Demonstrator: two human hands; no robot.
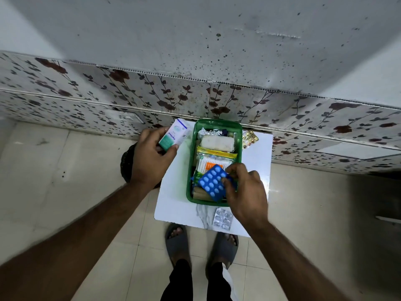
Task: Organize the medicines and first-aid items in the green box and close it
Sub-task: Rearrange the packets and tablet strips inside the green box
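**Blister strip going into box — light, flat items, edge grips**

The open green plastic box (193,148) sits on a small white tabletop (258,157), packed nearly to the rim: a white gauze roll (217,143), a yellow-topped bag of cotton swabs (211,160), foil packets at the far end.

The blue blister strip of pills (212,183) is pinched at its right edge by the right hand (245,192) and held tilted over the near end of the box. It is judged light, thin and semi-stiff with a slick foil back — an edge pinch suits it, and it should be laid flat on top.

The white-and-teal medicine carton (173,135) is wrapped by the left hand (149,161), left of the box. Judged light and crushable; long sides are the place to hold.

Outside the box: a silver blister strip (222,218) by the near edge, a gold foil strip (250,139) to the right. No lid is identifiable.

Tiled floor, floral-panelled wall close behind — room is tight.
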